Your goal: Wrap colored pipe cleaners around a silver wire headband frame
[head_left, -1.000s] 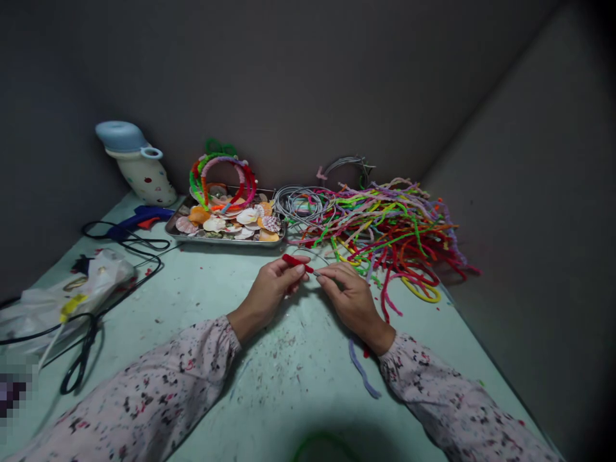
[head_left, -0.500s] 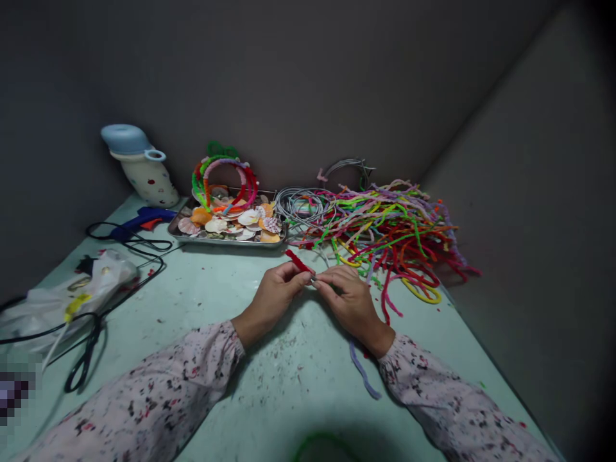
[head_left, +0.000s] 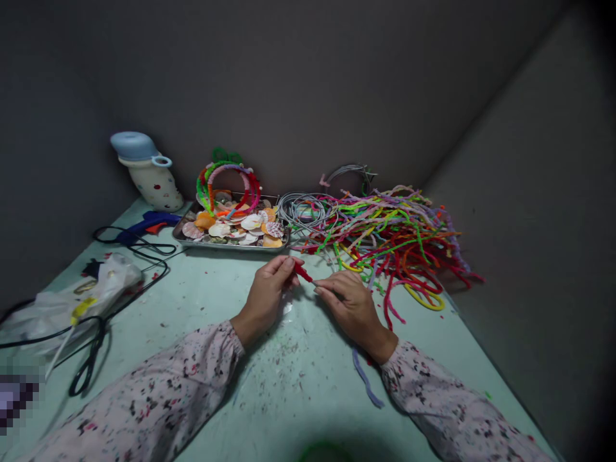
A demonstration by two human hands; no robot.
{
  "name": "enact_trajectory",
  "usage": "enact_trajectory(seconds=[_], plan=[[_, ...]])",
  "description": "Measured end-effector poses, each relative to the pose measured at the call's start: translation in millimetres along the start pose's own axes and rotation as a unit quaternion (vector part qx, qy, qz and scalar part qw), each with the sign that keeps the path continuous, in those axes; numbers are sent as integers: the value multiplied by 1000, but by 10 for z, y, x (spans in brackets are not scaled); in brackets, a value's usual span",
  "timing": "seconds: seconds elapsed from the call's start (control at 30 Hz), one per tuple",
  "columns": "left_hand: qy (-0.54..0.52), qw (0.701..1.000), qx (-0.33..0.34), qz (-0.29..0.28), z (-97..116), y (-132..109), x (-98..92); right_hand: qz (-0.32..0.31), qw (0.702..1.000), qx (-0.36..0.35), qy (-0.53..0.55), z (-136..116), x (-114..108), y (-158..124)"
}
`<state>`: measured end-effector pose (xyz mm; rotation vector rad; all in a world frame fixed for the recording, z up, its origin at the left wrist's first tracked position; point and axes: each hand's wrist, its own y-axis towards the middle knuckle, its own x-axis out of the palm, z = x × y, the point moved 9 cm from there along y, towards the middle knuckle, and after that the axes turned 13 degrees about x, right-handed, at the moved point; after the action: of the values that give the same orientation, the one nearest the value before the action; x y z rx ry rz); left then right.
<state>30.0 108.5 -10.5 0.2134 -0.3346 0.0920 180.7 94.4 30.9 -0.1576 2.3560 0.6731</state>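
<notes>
My left hand [head_left: 267, 294] is closed in a pinch on a short red pipe cleaner [head_left: 303, 273] above the pale green table [head_left: 269, 372]. My right hand [head_left: 350, 305] is closed too, its fingertips pinching a thin grey wire [head_left: 319, 283] where it meets the red pipe cleaner's end. Both hands sit close together at the table's middle. Just behind them lies a big heap of coloured pipe cleaners [head_left: 394, 234] and a coil of grey wire [head_left: 301, 208].
A metal tray [head_left: 231, 242] of seashells stands at the back, with wrapped coloured rings [head_left: 230, 183] behind it. A blue glue gun [head_left: 147, 224], black cord, scissors [head_left: 86, 366] and a plastic bag [head_left: 58, 308] lie left. A purple pipe cleaner [head_left: 366, 382] lies under my right wrist.
My left hand has turned the red pipe cleaner, so less of it shows past my fingers. The view has shifted slightly, with everything sitting a little lower and to the right.
</notes>
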Motion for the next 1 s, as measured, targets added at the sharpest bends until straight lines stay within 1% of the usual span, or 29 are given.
enact_trajectory(seconds=[0.1, 0.2, 0.27, 0.37, 0.43, 0.57, 0.73, 0.93, 1.0], plan=[[-11, 1000, -1, 7, 14, 3, 1, -2, 1000, 2, 8, -2, 1, 2], [-23, 1000, -21, 6, -7, -22, 29, 11, 999, 9, 30, 17, -36, 5], [-19, 999, -36, -18, -35, -49, 88, 22, 998, 26, 55, 55, -71, 15], [14, 997, -30, -68, -47, -81, 181, 35, 994, 49, 89, 111, -108, 31], [44, 995, -20, -85, -48, -89, 201, 31, 995, 40, 91, 97, -105, 34], [82, 992, -24, -92, -62, -85, 173, 13, 998, 3, 55, 14, -65, 18], [107, 989, -20, -102, -28, -77, 171, 0, 1000, -10, 27, -23, -24, -6], [81, 991, -6, -109, 35, -87, 218, -13, 999, -22, 24, -72, -21, -13], [76, 991, -3, -108, 44, -92, 226, -14, 999, -25, 26, -104, -96, 32]])
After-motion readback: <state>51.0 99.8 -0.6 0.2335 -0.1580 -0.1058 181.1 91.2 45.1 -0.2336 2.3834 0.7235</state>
